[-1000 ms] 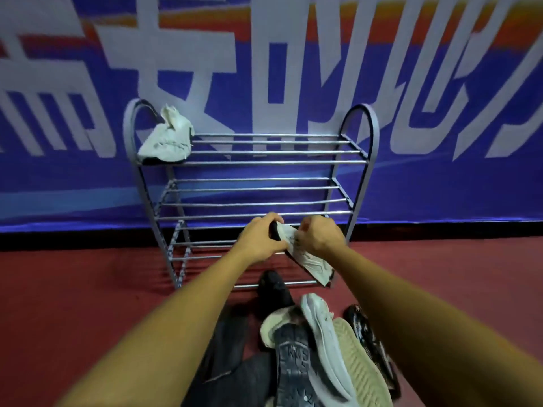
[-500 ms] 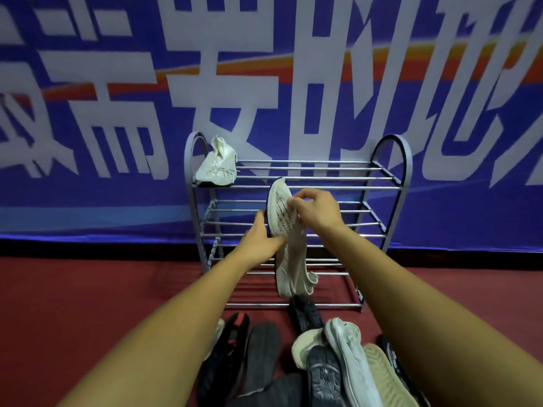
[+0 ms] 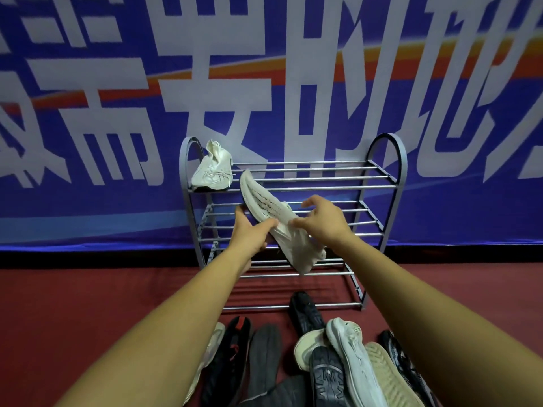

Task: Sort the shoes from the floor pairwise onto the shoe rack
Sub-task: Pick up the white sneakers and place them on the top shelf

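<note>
A white knit sneaker (image 3: pixel 271 214) hangs in the air before the grey metal shoe rack (image 3: pixel 323 188), sole turned toward me, toe tilted up-left near the top shelf. My left hand (image 3: pixel 249 230) grips it from below at mid-length. My right hand (image 3: pixel 320 220) pinches its upper near the heel side, fingers partly spread. Its white mate (image 3: pixel 212 168) rests at the left end of the top shelf. A pile of black, grey and white shoes (image 3: pixel 323 356) lies on the red floor in front of the rack.
The rack stands against a blue banner wall (image 3: pixel 117 113) with large white characters. Its middle and lower shelves hold nothing. Red floor (image 3: pixel 73 304) spreads to the left and right of the shoe pile.
Both hands lifted the white sneaker from just above the floor pile up toward the top shelf and turned it so its toe points up-left. The camera tilted upward.
</note>
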`<state>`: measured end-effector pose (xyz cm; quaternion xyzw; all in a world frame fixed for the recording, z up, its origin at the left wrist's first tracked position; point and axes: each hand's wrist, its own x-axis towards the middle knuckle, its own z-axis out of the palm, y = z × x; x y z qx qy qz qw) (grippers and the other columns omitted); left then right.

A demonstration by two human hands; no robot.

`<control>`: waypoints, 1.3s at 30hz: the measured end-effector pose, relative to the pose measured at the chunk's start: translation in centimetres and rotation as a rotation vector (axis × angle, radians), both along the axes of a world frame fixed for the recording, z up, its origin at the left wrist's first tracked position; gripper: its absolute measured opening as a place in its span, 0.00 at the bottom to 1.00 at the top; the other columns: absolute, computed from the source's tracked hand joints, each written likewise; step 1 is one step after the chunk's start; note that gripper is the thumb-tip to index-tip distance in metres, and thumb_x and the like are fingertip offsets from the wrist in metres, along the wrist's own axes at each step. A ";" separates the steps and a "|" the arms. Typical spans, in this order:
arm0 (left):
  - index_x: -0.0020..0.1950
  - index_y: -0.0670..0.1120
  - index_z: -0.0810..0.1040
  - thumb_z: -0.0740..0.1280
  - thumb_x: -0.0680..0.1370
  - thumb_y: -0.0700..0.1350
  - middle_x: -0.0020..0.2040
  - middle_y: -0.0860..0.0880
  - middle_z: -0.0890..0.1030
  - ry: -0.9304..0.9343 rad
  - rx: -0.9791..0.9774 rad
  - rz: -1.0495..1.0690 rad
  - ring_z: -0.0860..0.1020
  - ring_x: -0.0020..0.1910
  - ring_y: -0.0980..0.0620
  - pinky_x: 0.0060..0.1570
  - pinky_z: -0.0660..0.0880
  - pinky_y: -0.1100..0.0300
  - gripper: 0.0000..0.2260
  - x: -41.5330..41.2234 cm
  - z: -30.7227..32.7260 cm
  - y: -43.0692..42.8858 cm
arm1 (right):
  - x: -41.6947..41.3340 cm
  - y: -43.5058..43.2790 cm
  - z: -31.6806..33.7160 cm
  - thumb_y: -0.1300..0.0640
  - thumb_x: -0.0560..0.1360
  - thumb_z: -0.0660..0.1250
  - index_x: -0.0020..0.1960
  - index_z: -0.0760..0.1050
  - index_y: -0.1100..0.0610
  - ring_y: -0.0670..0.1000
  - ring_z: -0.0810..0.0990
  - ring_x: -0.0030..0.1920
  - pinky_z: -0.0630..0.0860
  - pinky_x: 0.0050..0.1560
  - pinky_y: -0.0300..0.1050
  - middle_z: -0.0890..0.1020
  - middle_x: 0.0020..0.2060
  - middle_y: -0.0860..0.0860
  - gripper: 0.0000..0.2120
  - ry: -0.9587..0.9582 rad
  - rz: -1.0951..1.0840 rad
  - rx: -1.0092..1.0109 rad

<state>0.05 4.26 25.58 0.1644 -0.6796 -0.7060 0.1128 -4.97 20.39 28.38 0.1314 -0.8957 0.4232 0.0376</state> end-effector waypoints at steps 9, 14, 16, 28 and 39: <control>0.78 0.60 0.49 0.72 0.74 0.53 0.66 0.52 0.70 0.043 0.143 0.138 0.79 0.46 0.49 0.38 0.75 0.59 0.40 -0.8 0.3 -0.6 | -0.2 -0.2 -0.1 0.36 0.70 0.70 0.46 0.82 0.49 0.54 0.81 0.46 0.76 0.42 0.46 0.82 0.42 0.50 0.17 0.078 -0.118 0.076; 0.62 0.46 0.63 0.72 0.75 0.53 0.50 0.46 0.78 -0.013 0.333 0.175 0.78 0.36 0.50 0.27 0.68 0.61 0.24 -0.9 1.1 -0.8 | -0.1 0.8 -0.4 0.41 0.76 0.61 0.41 0.77 0.56 0.57 0.80 0.47 0.71 0.44 0.48 0.83 0.41 0.53 0.20 -0.079 -0.204 -0.023; 0.61 0.45 0.66 0.71 0.76 0.54 0.49 0.45 0.79 -0.006 0.333 0.164 0.77 0.34 0.51 0.28 0.67 0.60 0.22 -1.2 1.0 -0.7 | 0.3 1.0 -0.3 0.40 0.74 0.64 0.40 0.78 0.56 0.55 0.78 0.41 0.70 0.42 0.46 0.82 0.41 0.53 0.19 -0.297 -0.070 -0.144; 0.48 0.48 0.73 0.69 0.78 0.51 0.40 0.49 0.81 0.009 0.216 -0.026 0.78 0.36 0.51 0.37 0.69 0.57 0.09 -1.2 1.3 -1.0 | -0.1 0.6 -0.6 0.59 0.70 0.67 0.29 0.74 0.54 0.47 0.64 0.26 0.63 0.29 0.40 0.68 0.22 0.46 0.11 -0.235 0.037 -0.291; 0.66 0.50 0.68 0.74 0.74 0.44 0.48 0.49 0.82 0.025 0.040 -0.091 0.79 0.48 0.53 0.45 0.68 0.57 0.24 -0.9 1.1 -2.5 | -1.4 -1.3 -0.4 0.52 0.68 0.71 0.44 0.85 0.51 0.49 0.84 0.43 0.82 0.47 0.49 0.86 0.39 0.46 0.07 -0.087 -0.098 -0.496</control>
